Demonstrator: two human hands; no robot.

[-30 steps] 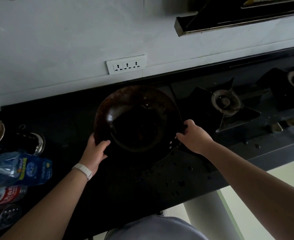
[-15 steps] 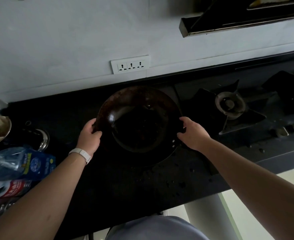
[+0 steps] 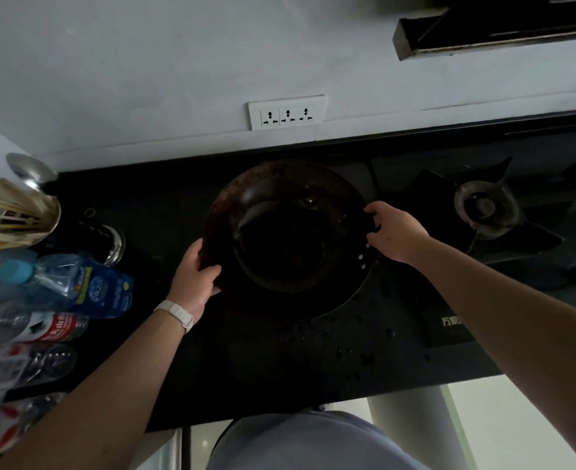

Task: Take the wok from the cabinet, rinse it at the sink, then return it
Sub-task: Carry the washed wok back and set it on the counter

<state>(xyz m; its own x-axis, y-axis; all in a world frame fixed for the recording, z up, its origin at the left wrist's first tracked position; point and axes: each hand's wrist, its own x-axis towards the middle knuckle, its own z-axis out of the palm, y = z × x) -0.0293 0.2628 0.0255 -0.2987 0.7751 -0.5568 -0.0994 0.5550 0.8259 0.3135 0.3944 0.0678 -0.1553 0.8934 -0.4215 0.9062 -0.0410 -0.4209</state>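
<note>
A dark round wok (image 3: 286, 228) with a rusty brown rim sits over the black countertop (image 3: 313, 361), close to the wall. My left hand (image 3: 197, 279), with a white band on its wrist, grips the wok's near-left rim. My right hand (image 3: 393, 232) grips the right rim, where the wok's side handle is hidden under the fingers. The wok tilts a little, its left rim higher. Neither the sink nor the cabinet is in view.
A gas burner (image 3: 486, 206) lies right of the wok. At the left stand a metal holder with chopsticks (image 3: 15, 215), a blue-labelled bottle (image 3: 76, 283) and several other bottles. A white socket strip (image 3: 287, 111) is on the wall. A range hood (image 3: 490, 28) hangs at top right.
My left hand slid along the wok's left rim and curled round it again. The wok stayed between both hands, tilting slightly. The view shifted right, bringing the chopstick holder into sight.
</note>
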